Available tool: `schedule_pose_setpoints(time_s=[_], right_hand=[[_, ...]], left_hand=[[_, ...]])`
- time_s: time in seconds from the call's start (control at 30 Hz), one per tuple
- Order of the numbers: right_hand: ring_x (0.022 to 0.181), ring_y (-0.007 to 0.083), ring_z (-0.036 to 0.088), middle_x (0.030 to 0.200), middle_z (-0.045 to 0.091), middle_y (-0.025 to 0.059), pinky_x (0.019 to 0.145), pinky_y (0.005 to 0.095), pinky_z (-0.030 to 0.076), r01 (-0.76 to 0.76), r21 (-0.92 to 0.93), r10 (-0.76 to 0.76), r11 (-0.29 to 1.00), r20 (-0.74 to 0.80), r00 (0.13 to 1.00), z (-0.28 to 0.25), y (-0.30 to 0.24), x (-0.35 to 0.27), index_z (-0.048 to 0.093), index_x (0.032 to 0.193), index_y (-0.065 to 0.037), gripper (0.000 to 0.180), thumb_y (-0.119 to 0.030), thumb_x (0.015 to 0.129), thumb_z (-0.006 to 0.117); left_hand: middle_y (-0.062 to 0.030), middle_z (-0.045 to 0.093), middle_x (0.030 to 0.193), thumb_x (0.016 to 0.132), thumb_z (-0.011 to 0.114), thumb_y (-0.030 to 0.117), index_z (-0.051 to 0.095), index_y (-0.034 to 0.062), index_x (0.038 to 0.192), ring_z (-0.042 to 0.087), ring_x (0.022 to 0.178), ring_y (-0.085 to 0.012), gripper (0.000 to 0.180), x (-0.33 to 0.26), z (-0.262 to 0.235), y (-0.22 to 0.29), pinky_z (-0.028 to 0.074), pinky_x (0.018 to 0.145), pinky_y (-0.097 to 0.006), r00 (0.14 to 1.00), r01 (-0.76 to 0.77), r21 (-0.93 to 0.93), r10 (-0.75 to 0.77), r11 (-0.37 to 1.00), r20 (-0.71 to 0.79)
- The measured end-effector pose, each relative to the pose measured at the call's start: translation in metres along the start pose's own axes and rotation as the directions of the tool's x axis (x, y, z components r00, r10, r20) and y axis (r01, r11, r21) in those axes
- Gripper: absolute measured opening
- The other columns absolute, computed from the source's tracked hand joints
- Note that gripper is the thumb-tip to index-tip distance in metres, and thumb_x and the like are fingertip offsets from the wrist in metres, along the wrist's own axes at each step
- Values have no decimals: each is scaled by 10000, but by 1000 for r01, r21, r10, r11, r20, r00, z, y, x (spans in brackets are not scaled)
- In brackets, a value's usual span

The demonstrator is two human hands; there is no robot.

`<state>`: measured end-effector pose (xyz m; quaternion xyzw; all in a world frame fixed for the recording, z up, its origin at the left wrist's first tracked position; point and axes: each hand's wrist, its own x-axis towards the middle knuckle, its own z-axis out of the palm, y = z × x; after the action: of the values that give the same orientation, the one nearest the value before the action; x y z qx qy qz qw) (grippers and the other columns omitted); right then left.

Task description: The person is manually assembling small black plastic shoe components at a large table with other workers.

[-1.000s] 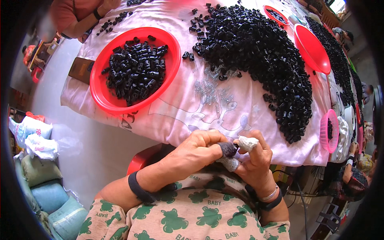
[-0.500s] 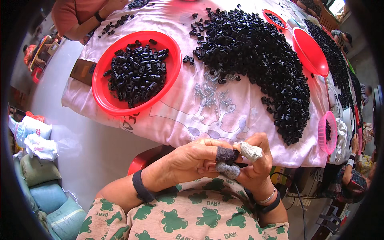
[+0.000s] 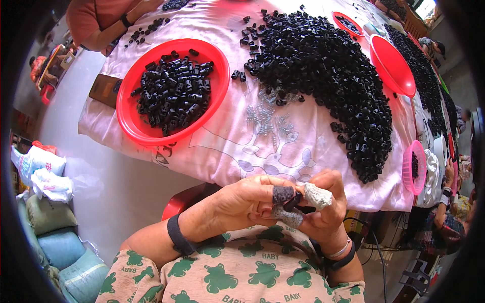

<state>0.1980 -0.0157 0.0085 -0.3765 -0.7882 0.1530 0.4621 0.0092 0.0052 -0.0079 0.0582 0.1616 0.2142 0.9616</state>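
My left hand (image 3: pixel 237 202) and my right hand (image 3: pixel 327 212) meet at the table's near edge, fingertips pinched around a small black plastic cord lock (image 3: pixel 293 202). Grey cloth wraps cover some fingertips, and a pale wrap (image 3: pixel 318 196) sits on a right-hand finger. Only part of the cord lock shows between the wraps. Beyond my hands lies a scatter of small metal springs (image 3: pixel 265 113). A big heap of black cord lock parts (image 3: pixel 323 65) spreads behind and to the right of them. To the left, a red basin (image 3: pixel 123 113) holds many black cord locks (image 3: pixel 174 91).
A phone (image 3: pixel 105 91) lies by the basin. At the right are an upturned red bowl (image 3: pixel 391 65) and a pink basket (image 3: pixel 408 174). Another person's arm (image 3: pixel 108 35) rests at the far left. Stuffed sacks (image 3: pixel 60 247) stand on the floor at left.
My right hand has shifted slightly right and its fingers have opened a little, so more of the black cord lock shows. My left hand has barely moved.
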Motion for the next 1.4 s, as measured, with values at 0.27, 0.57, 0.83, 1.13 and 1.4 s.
schedule_pose_setpoints(time_s=[0.27, 0.57, 0.83, 1.13, 1.4], right_hand=[[673, 188, 560, 824, 514, 42, 515, 304, 457, 24, -77, -23, 997, 9, 1000, 1, 3, -6, 677, 962, -40, 443, -101, 559, 852], [660, 244, 571, 821, 563, 90, 544, 343, 461, 9, -301, 13, 954, 71, 997, 0, -3, -4, 624, 992, -3, 494, -160, 592, 868], [607, 282, 542, 720, 512, 110, 520, 391, 421, 6, -279, 48, 960, 187, 981, -3, -1, -3, 575, 834, -7, 325, -114, 613, 787], [571, 278, 537, 704, 537, 102, 502, 386, 420, 9, -194, 12, 981, 104, 995, -4, 8, -3, 569, 837, -13, 310, -112, 633, 780], [570, 274, 539, 679, 501, 89, 499, 383, 425, 34, -189, 0, 981, 178, 984, -4, 8, -2, 548, 745, -31, 267, -113, 627, 773]], left_hand=[[-6, 651, 910, 892, 670, 139, 660, 61, 1056, 433, 575, -7, 182, 0, 4, 0, 342, 472, -150, 999, -41, 40, 42, 998, -27], [31, 604, 831, 850, 690, 109, 643, 30, 1016, 473, 634, -7, 190, -3, 23, 0, 387, 575, -158, 927, -210, 402, 312, 891, -206], [54, 566, 799, 879, 634, 87, 643, 11, 1007, 485, 698, -2, 149, -2, 15, -3, 400, 606, -170, 871, -213, 745, 469, 633, -149], [-13, 575, 957, 909, 596, 93, 649, -19, 1036, 563, 897, -76, 177, -4, 14, 1, 464, 787, -218, 925, -234, 702, 377, 672, -53], [18, 514, 866, 836, 551, 86, 667, -14, 972, 491, 748, -61, 204, -4, 15, 3, 394, 647, -208, 937, -144, 724, 329, 674, -119]])
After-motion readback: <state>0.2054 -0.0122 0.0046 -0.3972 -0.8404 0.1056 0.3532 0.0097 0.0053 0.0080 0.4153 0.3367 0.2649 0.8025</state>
